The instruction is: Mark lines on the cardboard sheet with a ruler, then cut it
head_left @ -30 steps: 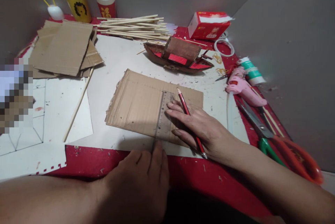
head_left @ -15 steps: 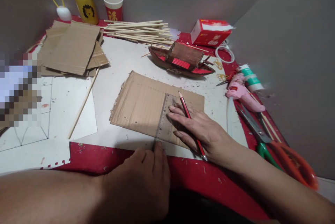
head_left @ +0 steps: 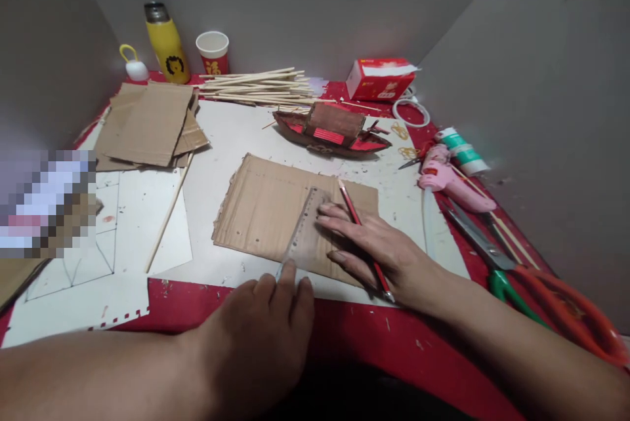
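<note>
A torn sheet of brown cardboard (head_left: 260,211) lies on white paper (head_left: 221,132) in front of me. A clear ruler (head_left: 305,231) rests slantwise across its right part. My left hand (head_left: 256,336) is at the near edge, fingers bunched together with the tips pressing the ruler's near end. My right hand (head_left: 378,247) lies on the ruler's far half with its fingers stretched flat. A red pencil (head_left: 350,204) is held between those fingers, point aimed away from me.
A cardboard boat model (head_left: 329,132) sits behind the sheet, with a bundle of sticks (head_left: 260,86), a tissue box (head_left: 378,80), a yellow flask (head_left: 167,44) and a cup (head_left: 213,52) further back. Cardboard pieces (head_left: 147,122) lie left; a pink glue gun (head_left: 453,181) and scissors (head_left: 516,277) right.
The view has tilted up and shows more of the far wall. The ruler has slanted a little more, with both hands still on it.
</note>
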`<state>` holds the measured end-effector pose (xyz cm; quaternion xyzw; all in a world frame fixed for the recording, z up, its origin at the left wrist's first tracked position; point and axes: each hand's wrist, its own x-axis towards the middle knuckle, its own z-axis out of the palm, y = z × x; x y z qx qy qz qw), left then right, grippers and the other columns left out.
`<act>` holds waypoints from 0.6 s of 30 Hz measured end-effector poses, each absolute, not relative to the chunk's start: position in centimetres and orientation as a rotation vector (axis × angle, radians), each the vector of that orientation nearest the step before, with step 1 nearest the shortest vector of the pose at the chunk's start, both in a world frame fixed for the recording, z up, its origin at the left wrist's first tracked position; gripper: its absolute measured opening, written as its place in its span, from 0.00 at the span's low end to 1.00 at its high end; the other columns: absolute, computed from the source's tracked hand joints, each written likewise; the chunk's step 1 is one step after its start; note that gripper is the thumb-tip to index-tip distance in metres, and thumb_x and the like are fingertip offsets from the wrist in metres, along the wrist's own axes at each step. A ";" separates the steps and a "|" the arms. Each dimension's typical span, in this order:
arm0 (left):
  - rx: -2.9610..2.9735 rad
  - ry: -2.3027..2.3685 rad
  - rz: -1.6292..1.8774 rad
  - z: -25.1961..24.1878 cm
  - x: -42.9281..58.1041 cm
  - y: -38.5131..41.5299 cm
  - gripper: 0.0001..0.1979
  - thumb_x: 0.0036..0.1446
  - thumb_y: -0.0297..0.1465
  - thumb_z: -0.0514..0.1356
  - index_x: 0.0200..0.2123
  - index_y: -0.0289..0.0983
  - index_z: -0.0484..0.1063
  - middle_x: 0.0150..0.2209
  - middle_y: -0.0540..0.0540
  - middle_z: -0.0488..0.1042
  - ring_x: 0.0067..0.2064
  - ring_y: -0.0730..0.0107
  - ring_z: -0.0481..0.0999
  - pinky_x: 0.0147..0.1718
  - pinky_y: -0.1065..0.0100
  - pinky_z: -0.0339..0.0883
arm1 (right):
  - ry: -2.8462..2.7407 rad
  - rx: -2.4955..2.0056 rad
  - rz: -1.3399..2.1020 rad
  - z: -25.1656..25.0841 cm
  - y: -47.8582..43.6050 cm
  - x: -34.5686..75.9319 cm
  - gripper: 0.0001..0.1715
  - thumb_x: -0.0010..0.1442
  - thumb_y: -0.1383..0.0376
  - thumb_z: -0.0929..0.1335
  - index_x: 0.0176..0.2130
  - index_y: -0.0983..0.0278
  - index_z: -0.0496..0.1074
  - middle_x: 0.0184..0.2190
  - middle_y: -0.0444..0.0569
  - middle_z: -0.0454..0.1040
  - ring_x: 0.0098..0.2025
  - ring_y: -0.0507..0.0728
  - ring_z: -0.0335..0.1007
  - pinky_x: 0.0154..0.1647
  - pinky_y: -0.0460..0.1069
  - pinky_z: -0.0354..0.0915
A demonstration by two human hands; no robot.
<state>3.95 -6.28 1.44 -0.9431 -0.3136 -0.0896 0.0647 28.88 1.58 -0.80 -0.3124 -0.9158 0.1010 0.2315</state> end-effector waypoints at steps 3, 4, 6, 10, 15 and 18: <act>-2.970 -1.078 -0.284 2.3 2.7 -5.9 0.18 0.55 0.23 0.55 0.49 0.26 0.75 0.51 0.30 0.78 0.45 0.53 0.81 0.37 0.60 0.77 | -2.409 -0.866 0.258 -0.5 1.6 29.4 0.36 0.64 0.69 0.69 0.67 0.60 0.58 0.61 0.62 0.70 0.64 0.65 0.66 0.60 0.62 0.69; -3.032 -1.174 -0.295 2.6 2.1 -5.7 0.18 0.55 0.23 0.55 0.49 0.29 0.75 0.51 0.33 0.79 0.46 0.55 0.81 0.40 0.61 0.78 | -2.381 -0.876 0.235 -0.3 1.7 29.6 0.38 0.63 0.69 0.70 0.68 0.59 0.57 0.62 0.62 0.69 0.64 0.65 0.66 0.60 0.63 0.69; -3.055 -1.265 -0.330 3.5 0.6 -5.3 0.20 0.58 0.22 0.52 0.52 0.30 0.74 0.51 0.36 0.79 0.42 0.62 0.82 0.37 0.66 0.78 | -2.366 -0.900 0.194 0.0 1.9 30.1 0.39 0.63 0.68 0.70 0.69 0.57 0.56 0.62 0.60 0.70 0.65 0.66 0.65 0.60 0.65 0.68; -3.182 -1.328 -0.413 5.4 -2.3 -4.6 0.20 0.68 0.27 0.50 0.60 0.40 0.68 0.56 0.45 0.77 0.53 0.69 0.78 0.50 0.71 0.74 | -2.472 -0.782 0.230 0.2 2.4 30.9 0.36 0.64 0.62 0.70 0.68 0.57 0.57 0.56 0.58 0.74 0.61 0.65 0.69 0.56 0.63 0.70; -3.172 -1.189 -0.197 6.3 -5.2 -3.4 0.21 0.69 0.32 0.52 0.63 0.47 0.67 0.58 0.50 0.76 0.54 0.67 0.79 0.49 0.71 0.76 | -2.550 -0.688 0.347 0.7 2.0 31.0 0.28 0.66 0.61 0.69 0.63 0.63 0.63 0.42 0.54 0.78 0.41 0.59 0.74 0.40 0.53 0.71; -3.190 -1.118 -0.087 6.0 -6.4 -2.8 0.24 0.69 0.32 0.52 0.67 0.52 0.61 0.61 0.54 0.72 0.58 0.66 0.76 0.53 0.69 0.74 | -2.568 -0.735 0.433 1.7 0.9 30.8 0.22 0.68 0.63 0.66 0.60 0.62 0.66 0.32 0.48 0.74 0.32 0.56 0.70 0.32 0.50 0.67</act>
